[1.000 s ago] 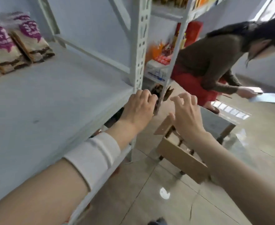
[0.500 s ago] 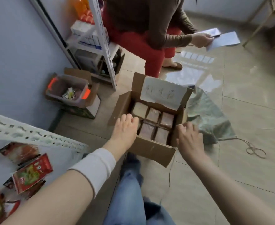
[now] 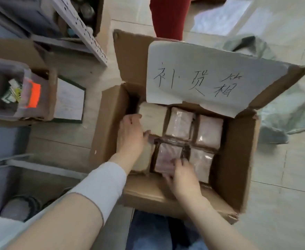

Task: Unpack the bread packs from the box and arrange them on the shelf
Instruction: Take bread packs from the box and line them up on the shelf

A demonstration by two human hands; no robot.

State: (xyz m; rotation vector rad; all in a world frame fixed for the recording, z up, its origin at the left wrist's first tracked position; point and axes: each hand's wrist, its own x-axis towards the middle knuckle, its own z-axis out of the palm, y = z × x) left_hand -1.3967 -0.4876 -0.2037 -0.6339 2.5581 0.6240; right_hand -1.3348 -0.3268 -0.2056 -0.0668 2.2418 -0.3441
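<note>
An open cardboard box (image 3: 238,159) stands on the floor, its far flap carrying a white handwritten sheet (image 3: 211,78). Inside stand several bread packs in clear wrap, among them a pale one (image 3: 153,114) at the far left and pinkish ones (image 3: 179,123). My left hand (image 3: 130,134) is inside the box at its left side, fingers curled over the near left pack (image 3: 142,159). My right hand (image 3: 182,175) grips the near edge of the middle front pack (image 3: 167,156). The shelf board (image 3: 2,230) shows at the lower left corner.
A metal shelf post (image 3: 86,33) slants at top left. Left of the box sits a carton holding a clear bin (image 3: 27,91) with an orange latch. A person's red-trousered leg (image 3: 167,17) stands behind the box, and a grey sack (image 3: 283,114) lies to its right.
The view swung from the shelf down to the box. Both hands have dropped from above the box rim into it and taken hold of bread packs.
</note>
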